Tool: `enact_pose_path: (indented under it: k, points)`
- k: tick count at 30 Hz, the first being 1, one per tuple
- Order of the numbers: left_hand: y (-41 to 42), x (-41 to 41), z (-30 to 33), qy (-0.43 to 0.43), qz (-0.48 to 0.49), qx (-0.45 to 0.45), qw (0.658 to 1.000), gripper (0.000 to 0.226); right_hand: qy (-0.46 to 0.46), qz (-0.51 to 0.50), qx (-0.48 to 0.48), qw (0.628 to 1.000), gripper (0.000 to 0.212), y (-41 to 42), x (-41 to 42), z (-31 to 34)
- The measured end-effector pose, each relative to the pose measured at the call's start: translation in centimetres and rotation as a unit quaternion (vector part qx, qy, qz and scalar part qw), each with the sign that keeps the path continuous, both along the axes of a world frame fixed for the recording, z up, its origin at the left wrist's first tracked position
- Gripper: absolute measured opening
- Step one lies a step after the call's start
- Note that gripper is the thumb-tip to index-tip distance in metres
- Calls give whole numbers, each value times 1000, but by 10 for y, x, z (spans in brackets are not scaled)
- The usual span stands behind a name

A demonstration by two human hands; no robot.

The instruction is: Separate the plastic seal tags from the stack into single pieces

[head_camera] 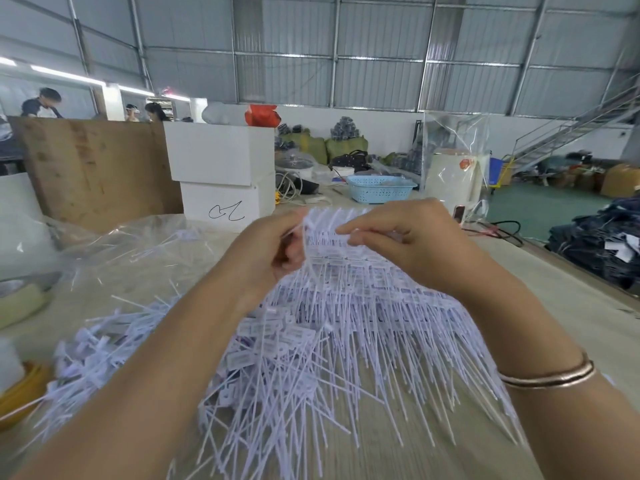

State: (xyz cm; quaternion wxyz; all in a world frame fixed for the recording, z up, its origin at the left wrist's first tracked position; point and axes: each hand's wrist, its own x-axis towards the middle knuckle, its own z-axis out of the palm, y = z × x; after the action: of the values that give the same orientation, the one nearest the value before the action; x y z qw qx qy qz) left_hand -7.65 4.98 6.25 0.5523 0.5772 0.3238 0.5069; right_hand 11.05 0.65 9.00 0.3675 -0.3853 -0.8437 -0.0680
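Joined stack of white plastic seal tags (349, 237) held up above the table (554, 296), mid-width, toward its far half. Tag heads run in a row along the top, thin tails fan down toward the person, likely so the row stays taut for tearing.

Left hand (273, 247) curls its fingers round the leftmost strand at the stack's left edge, thumb and fingertips pinching it; looks like the piece being pulled free. Right hand (398, 237) pinches the top row of the stack between thumb and forefinger, remaining fingers curled behind, probably bracing the rest so only one tag tears off. Motion blur on the tails, so exact contact points are unclear.

Below the hands, a big loose pile of single tags (284, 344) spreads over the near middle of the table, more spilling toward the near left edge. Judging from the pile, the job is well along, but plenty is still joined.

Bangle (550, 374) on right wrist. Clear plastic bag (114, 247) lies on the left side. Blue basket (379, 188) near the far edge, white boxes (221, 174) at the far left.
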Motion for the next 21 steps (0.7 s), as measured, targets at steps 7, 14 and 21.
enact_pose_path:
  k: [7,14,21]
  points:
    - [12,-27,3,201,74,111,970,30,-1,-45,-40,998,22,-6,9,12]
    - [19,-31,-11,442,146,143,873,26,50,-24,-142,988,30,-5,6,8]
    - [6,-17,-5,343,83,195,915,44,153,62,-251,954,20,1,4,3]
